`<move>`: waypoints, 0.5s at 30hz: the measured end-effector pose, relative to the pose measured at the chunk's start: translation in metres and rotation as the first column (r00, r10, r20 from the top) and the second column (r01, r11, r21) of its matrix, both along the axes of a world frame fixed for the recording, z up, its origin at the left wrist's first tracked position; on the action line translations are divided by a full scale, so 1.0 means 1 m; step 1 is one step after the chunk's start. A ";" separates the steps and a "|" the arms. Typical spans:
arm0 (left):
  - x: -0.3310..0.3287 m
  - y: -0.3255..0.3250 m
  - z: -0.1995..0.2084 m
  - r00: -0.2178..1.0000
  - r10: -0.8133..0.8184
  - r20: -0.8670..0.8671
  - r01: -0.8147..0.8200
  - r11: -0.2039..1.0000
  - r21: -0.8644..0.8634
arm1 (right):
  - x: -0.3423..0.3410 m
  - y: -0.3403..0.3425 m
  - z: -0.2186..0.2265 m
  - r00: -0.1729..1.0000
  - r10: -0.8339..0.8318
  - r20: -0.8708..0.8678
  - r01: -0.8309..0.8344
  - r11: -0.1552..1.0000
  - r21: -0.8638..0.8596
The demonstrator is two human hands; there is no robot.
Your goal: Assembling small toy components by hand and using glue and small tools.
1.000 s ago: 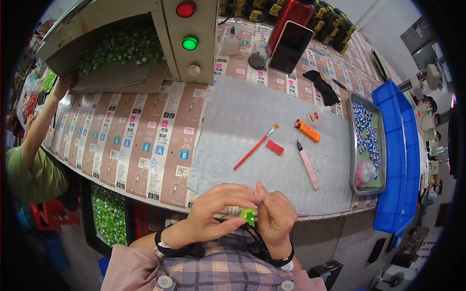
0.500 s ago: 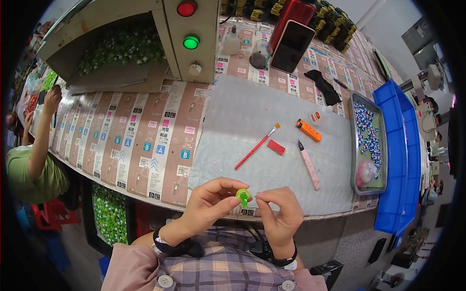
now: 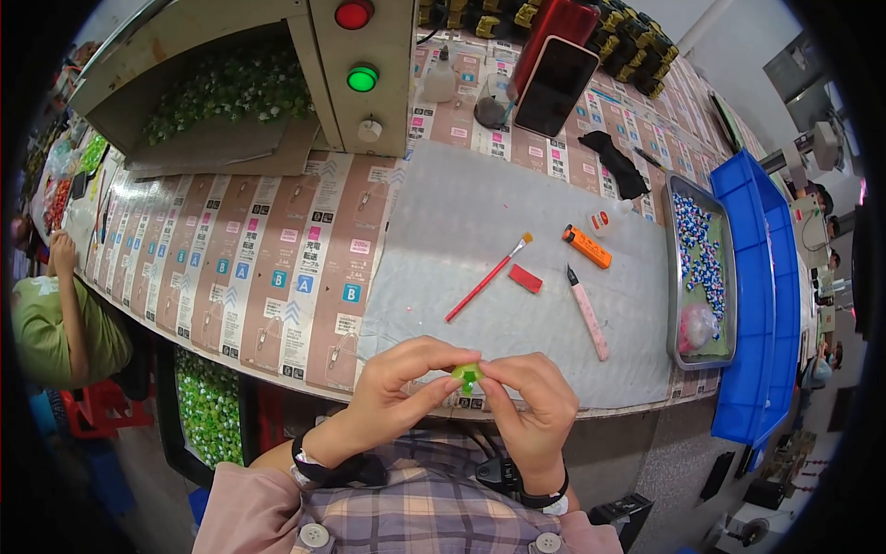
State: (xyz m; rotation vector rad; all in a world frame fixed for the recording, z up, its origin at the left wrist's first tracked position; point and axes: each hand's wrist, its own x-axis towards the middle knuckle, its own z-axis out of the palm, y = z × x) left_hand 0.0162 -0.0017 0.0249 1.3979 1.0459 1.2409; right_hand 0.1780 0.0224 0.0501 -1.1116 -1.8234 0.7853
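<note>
A small green figure is pinched between my two hands just over the table's near edge. My left hand grips its left side with thumb and forefinger. From the right, the thumb and forefinger of my right hand close on its other side. The fingertips hide part of the figure. Beyond my hands, on a grey sheet, lie a red-handled brush, a small red block, a pink craft knife, an orange cylinder and a small jar.
A metal tray of small coloured pieces stands at right beside a blue bin. A metal box with lights is at far left. A phone leans at the back. Another person in green sits at left.
My right fingers have moved left and up against the green figure, now covering more of it. At far left, the other person's raised arm has come down.
</note>
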 end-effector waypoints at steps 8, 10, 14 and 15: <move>-0.001 0.001 -0.002 0.986 -0.071 0.153 0.099 0.978 -0.182 | 0.002 0.000 0.001 1.000 0.011 -0.002 -0.011 0.999 -0.051; 0.000 0.001 -0.002 0.984 -0.074 0.161 0.104 0.977 -0.186 | 0.002 0.000 0.001 1.000 0.014 -0.011 -0.015 0.998 -0.069; -0.001 0.002 -0.005 0.953 -0.085 0.290 0.174 0.939 -0.295 | 0.002 -0.001 0.000 0.999 0.013 -0.038 -0.018 0.989 -0.147; -0.002 0.002 -0.006 0.953 -0.084 0.291 0.173 0.940 -0.295 | 0.002 -0.001 -0.002 0.999 0.014 -0.037 -0.019 0.989 -0.147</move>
